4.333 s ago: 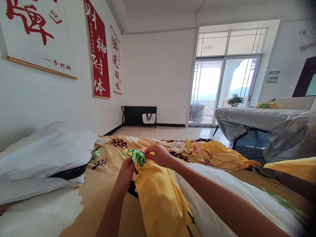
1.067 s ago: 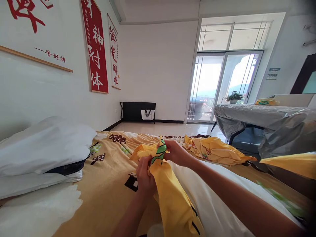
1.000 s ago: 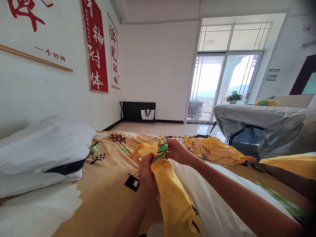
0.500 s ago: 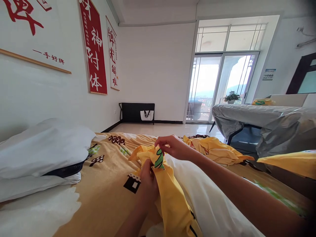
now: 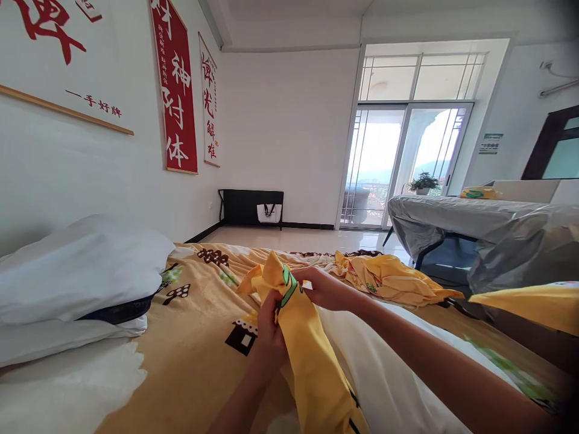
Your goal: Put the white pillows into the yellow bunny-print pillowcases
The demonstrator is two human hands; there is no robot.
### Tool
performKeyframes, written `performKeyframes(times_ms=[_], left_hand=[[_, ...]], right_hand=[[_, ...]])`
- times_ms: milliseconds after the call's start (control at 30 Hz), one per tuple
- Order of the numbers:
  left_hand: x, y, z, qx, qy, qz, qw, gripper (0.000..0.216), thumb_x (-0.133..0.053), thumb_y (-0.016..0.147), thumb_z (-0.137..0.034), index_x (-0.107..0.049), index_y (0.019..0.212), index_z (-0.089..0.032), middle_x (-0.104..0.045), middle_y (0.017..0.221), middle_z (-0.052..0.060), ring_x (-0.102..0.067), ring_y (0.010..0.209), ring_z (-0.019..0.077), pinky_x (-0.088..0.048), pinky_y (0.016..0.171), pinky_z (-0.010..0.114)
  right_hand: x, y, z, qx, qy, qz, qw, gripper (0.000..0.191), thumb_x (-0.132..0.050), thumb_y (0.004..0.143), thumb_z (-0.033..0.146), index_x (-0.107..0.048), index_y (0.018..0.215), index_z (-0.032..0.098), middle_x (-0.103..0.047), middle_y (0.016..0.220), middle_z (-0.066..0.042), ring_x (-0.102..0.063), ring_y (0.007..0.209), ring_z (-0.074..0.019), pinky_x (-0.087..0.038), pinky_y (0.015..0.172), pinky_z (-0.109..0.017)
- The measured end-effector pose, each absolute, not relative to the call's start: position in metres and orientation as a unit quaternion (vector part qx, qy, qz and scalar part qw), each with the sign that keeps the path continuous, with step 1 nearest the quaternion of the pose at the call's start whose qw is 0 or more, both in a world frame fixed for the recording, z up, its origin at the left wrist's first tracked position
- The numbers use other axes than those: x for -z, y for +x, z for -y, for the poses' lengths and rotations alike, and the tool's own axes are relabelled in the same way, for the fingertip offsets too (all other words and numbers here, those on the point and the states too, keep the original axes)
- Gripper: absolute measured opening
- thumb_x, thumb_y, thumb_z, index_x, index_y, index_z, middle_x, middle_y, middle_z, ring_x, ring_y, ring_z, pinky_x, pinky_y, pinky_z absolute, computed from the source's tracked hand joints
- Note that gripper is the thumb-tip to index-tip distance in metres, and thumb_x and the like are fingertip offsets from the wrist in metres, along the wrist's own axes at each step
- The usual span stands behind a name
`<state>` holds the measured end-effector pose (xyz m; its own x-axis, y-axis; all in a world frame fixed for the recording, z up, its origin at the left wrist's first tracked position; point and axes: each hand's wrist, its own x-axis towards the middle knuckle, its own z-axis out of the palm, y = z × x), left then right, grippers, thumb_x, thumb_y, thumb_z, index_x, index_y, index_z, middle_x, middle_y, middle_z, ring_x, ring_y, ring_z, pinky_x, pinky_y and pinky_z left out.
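A yellow printed cloth (image 5: 312,355) with a green patch runs from the bottom of the view up to both hands, its top end bunched into a peak. My left hand (image 5: 271,337) is closed round the bunched part from the left, thumb on top near the green print. On the other side, my right hand (image 5: 323,289) pinches the cloth's right edge, its fingertips partly hidden. Beneath and right of the cloth lies a white padded piece (image 5: 375,355), possibly a pillow or quilt. Whether the cloth is a pillowcase or another cover, I cannot tell.
A tan patterned blanket (image 5: 190,349) covers the bed. White pillows (image 5: 81,265) are stacked at the left. Another crumpled yellow cloth (image 5: 393,274) lies at the far right of the bed. Beyond stands a table under plastic sheeting (image 5: 452,211), near a sliding glass door (image 5: 380,163).
My right hand has moved slightly down and right along the cloth's edge. The cloth's top now rises in a peak, and the green print has turned.
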<state>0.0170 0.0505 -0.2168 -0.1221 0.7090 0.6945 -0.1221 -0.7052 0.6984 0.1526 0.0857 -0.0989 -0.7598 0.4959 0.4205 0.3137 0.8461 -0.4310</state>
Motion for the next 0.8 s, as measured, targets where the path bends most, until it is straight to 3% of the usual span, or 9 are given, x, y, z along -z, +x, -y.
performKeyframes(times_ms=[167, 367, 500, 800], left_hand=[[0.216, 0.018, -0.052, -0.703, 0.596, -0.240, 0.305, 0.014, -0.057, 0.077, -0.023, -0.055, 0.090, -0.020, -0.055, 0.080, 0.000, -0.048, 0.071, 0.0141, -0.042, 0.064, 0.023], [0.211, 0.018, -0.051, -0.688, 0.606, -0.240, 0.319, 0.013, -0.058, 0.078, -0.025, -0.055, 0.088, -0.019, -0.054, 0.077, 0.000, -0.047, 0.069, 0.0135, -0.040, 0.061, 0.023], [0.206, 0.013, -0.053, -0.682, 0.602, -0.227, 0.347, 0.015, -0.057, 0.079, -0.031, -0.050, 0.076, -0.018, -0.046, 0.071, -0.001, -0.040, 0.065, 0.0120, -0.036, 0.058, 0.022], [0.184, -0.025, -0.047, -0.554, 0.736, -0.246, 0.300, 0.030, -0.045, 0.090, -0.040, -0.042, 0.070, -0.019, -0.038, 0.068, -0.001, -0.036, 0.065, 0.0122, -0.031, 0.061, 0.024]], right_hand=[[0.094, 0.153, -0.081, -0.159, -0.191, 0.934, 0.255, 0.021, -0.047, 0.085, 0.015, -0.066, 0.078, 0.016, -0.066, 0.082, -0.004, -0.056, 0.077, -0.0146, -0.045, 0.071, -0.027], [0.103, 0.151, -0.079, -0.046, -0.201, 0.926, 0.316, 0.024, -0.046, 0.089, 0.019, -0.067, 0.077, 0.019, -0.068, 0.078, -0.006, -0.058, 0.074, -0.0164, -0.044, 0.073, -0.030], [0.112, 0.154, -0.087, 0.025, -0.221, 0.903, 0.368, 0.030, -0.043, 0.092, 0.023, -0.066, 0.073, 0.020, -0.067, 0.070, -0.006, -0.053, 0.065, -0.0155, -0.041, 0.071, -0.030], [0.115, 0.163, -0.098, 0.021, -0.263, 0.868, 0.420, 0.024, -0.050, 0.088, 0.020, -0.067, 0.072, 0.020, -0.064, 0.064, -0.001, -0.052, 0.061, -0.0130, -0.038, 0.066, -0.025]])
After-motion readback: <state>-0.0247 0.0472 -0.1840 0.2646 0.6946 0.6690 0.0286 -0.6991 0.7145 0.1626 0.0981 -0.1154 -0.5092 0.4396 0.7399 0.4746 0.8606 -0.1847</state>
